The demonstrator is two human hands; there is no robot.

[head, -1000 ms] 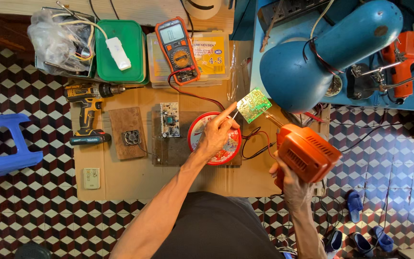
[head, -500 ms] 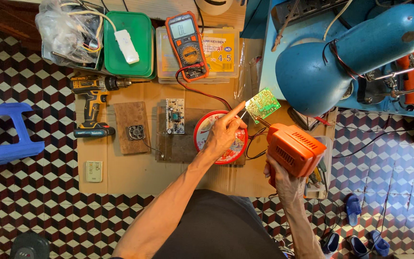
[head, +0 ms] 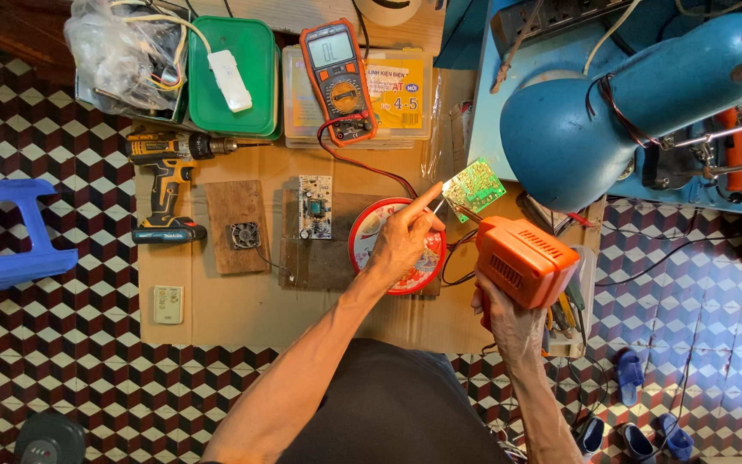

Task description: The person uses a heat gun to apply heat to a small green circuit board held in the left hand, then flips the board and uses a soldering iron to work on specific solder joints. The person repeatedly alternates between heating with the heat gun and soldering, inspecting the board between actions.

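head view — left hand [head: 401, 241]: raised over the red tin [head: 395, 247], forefinger stretched toward the green board [head: 473, 186], the other fingers pinched narrow on a thin pale strand whose tip meets the board's near corner. right hand [head: 508, 318]: fingers closed round the grip of the orange gun [head: 526, 260], its nose pointed up-left at the same board corner; a bright glint shows there. board: tilted, at the counter's [head: 242, 301] right part, just beside the blue lamp [head: 620, 112].

counter, left to right — yellow drill [head: 165, 185] lying flat; wood block [head: 235, 225] with a small fan [head: 245, 235] on it; white circuit board [head: 314, 207] on a dark slab; small white switch plate [head: 167, 304] near the front edge. at the back: bag of cables [head: 122, 51], green box [head: 234, 77] with a white adapter on top, orange meter [head: 337, 82] resting on a clear parts box [head: 397, 94], its red lead running down to the tin.

floor: chequered tile, blue stool [head: 10, 241] at left, sandals [head: 629, 378] at right.
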